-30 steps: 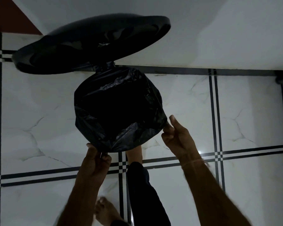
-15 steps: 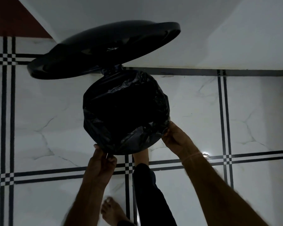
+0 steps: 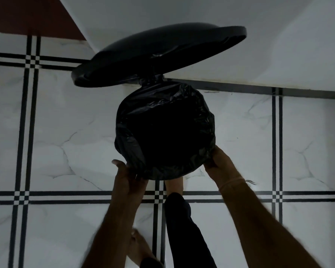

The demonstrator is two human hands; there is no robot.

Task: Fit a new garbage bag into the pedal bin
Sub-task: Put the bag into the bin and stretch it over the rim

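The black garbage bag (image 3: 162, 105) lines the pedal bin (image 3: 149, 77), its mouth folded out over the round rim beneath the raised lid (image 3: 159, 55). 2 hands work the near edge: the left hand (image 3: 127, 176) grips the overhang at the lower left, and the right hand (image 3: 219, 161) curls round it at the lower right. 1 bare foot (image 3: 174, 185) sits just under the bin's front, on the white tiled floor (image 3: 66, 132).

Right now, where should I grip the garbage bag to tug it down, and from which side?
Grip the garbage bag by its crumpled, turned-down hem at the near edge, coming from the near side, where the left hand and right hand hold it. The raised lid crowds the far edge.
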